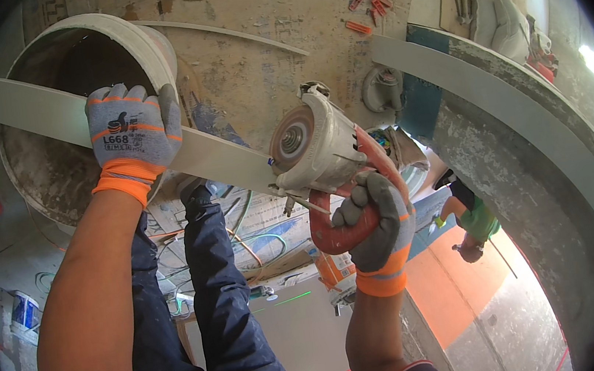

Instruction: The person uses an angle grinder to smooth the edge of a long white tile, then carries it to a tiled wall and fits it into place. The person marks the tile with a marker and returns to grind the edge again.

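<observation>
At the far left a large dirty bucket [50,171] stands on the dusty floor, and a long pale tile strip [219,158] lies across its open top, running from the upper left down toward the middle of the view. The left hand [133,131], in a grey glove with orange bands, presses flat on that strip right over the bucket's rim, fingers spread a little and curled over the strip's far edge, holding it down. Below the strip the person's dark blue trouser legs [215,307] come into view, with loose cables [259,242] on the ground just beside them. Further right, the strip's lower end meets the round cutting disc [293,138] of a handheld cutter [330,152], a pale-bodied machine with a red handle. The right hand [379,223], gloved the same way, is wrapped tight around that red handle, all fingers closed on it. Beyond the tool, orange plastic clips [368,6] lie scattered on the floor near the top, and a grey curved ledge [510,107] sweeps down the right side. Another person [472,219] in a green top crouches near that ledge, well apart from the hands.
</observation>
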### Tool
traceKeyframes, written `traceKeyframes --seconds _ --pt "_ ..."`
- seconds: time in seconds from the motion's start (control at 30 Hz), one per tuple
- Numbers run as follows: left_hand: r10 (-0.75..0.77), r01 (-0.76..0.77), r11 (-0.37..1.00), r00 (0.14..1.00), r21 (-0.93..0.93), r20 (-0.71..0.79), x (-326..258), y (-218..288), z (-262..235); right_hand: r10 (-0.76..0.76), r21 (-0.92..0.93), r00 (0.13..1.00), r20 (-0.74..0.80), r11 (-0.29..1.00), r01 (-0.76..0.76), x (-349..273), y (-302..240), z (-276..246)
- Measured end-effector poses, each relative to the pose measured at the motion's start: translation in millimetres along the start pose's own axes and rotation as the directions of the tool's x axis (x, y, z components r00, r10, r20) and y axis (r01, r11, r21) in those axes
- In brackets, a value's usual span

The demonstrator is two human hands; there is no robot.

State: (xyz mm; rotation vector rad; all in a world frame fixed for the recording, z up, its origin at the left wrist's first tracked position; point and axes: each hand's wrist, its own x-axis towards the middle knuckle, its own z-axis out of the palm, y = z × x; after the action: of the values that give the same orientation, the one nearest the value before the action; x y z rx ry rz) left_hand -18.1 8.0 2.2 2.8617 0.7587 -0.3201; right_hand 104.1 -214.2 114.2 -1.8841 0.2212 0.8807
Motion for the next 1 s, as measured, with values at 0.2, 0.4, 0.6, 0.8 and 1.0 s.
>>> traceKeyframes --seconds 0.2,0.4,0.6,0.8,1.0 --pt "-0.006 0.006 1.000 1.000 -0.028 -0.001 0.0 -0.8 1.5 -0.008 -0.145 1.000 -0.010 0.989 0.007 2.0 -2.5 1.5" --pt "0.012 -0.012 1.000 1.000 -0.026 -0.005 -0.8 -1.8 0.3 0.006 -0.327 0.999 -0.042 0.945 -0.020 1.6 -0.2 -2.1" --pt "-0.011 0.011 0.999 1.000 -0.040 0.010 0.6 -1.5 1.3 -0.074 -0.433 0.997 -0.009 0.899 0.063 2.0 -2.6 -1.9" --pt "0.033 -0.033 0.999 0.999 -0.005 -0.023 -0.4 -2.8 0.4 -0.082 -0.372 0.996 -0.027 0.926 0.066 2.1 -7.7 5.3" --pt "0.046 -0.046 0.999 0.994 0.003 -0.103 1.1 -5.4 6.4 -0.113 -0.443 0.994 0.012 0.890 0.107 3.4 -7.3 1.3"
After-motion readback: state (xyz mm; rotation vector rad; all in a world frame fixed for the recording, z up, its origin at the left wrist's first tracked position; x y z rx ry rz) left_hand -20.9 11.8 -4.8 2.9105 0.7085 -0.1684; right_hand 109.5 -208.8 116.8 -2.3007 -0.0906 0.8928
